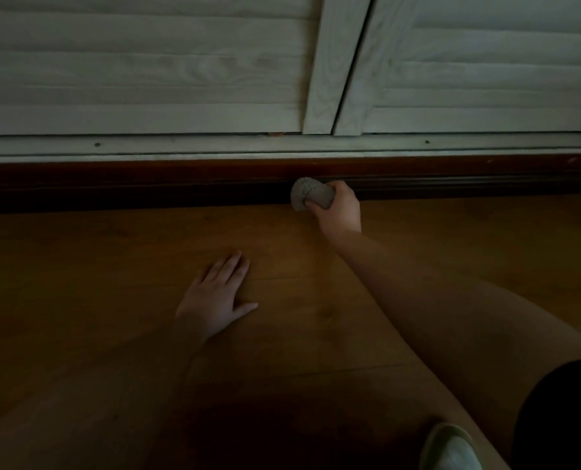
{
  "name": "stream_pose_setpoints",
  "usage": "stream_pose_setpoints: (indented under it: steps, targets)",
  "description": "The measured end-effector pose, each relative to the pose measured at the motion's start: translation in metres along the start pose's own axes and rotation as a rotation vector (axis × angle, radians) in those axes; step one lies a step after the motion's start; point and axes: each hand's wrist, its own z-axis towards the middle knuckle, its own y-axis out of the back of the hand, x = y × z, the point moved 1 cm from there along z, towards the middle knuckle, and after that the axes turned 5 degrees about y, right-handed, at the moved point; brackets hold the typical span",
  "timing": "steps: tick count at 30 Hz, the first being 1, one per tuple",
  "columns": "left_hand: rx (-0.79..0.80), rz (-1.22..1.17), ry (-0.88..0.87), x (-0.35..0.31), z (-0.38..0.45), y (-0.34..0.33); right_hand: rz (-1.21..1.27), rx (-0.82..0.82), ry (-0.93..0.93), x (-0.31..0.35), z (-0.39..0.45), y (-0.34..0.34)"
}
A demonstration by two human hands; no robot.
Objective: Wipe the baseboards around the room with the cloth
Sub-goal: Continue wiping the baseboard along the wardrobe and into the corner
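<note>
The right hand grips a bunched grey cloth, fingers curled round it, and holds it against the dark wooden baseboard where that meets the wooden floor. The left hand lies flat on the floor, fingers straight and spread, well apart from the cloth. White louvred doors stand above the baseboard on a pale track.

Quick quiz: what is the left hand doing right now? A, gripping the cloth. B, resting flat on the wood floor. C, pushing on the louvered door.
B: the left hand lies flat, fingers straight, on the wood floor, while the right hand holds the cloth.
</note>
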Motion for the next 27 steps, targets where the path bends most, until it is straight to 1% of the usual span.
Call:
stream_pose_setpoints:
  steps: [6,11,14,16,18,20,22,23,27]
  targets:
    - [0.007,0.024,-0.015,-0.007,0.009,-0.003,0.037,-0.156,-0.171,-0.032,0.004,0.039]
    - [0.019,0.013,-0.01,-0.014,0.013,-0.001,0.052,-0.287,-0.318,-0.044,0.007,0.058]
    - [0.007,-0.01,0.047,-0.014,0.014,0.003,0.01,-0.308,-0.292,-0.042,0.003,0.06]
    - [-0.003,-0.013,0.086,-0.013,0.012,0.001,-0.03,-0.267,-0.209,-0.033,-0.004,0.053]
    - [-0.014,-0.015,0.134,-0.01,0.009,0.0,-0.033,-0.158,-0.086,-0.017,-0.012,0.038]
    - [-0.04,-0.011,0.22,-0.007,0.008,-0.002,0.019,-0.042,0.021,0.004,-0.018,0.018]
    - [-0.047,-0.035,0.319,-0.005,0.008,-0.005,0.07,0.022,0.062,0.029,-0.022,-0.004]
    - [-0.032,-0.061,0.339,-0.005,0.009,-0.006,0.092,0.046,0.072,0.041,-0.023,-0.015]
    - [0.089,-0.084,0.26,-0.006,0.011,-0.015,0.153,0.128,0.105,0.08,-0.026,-0.052]
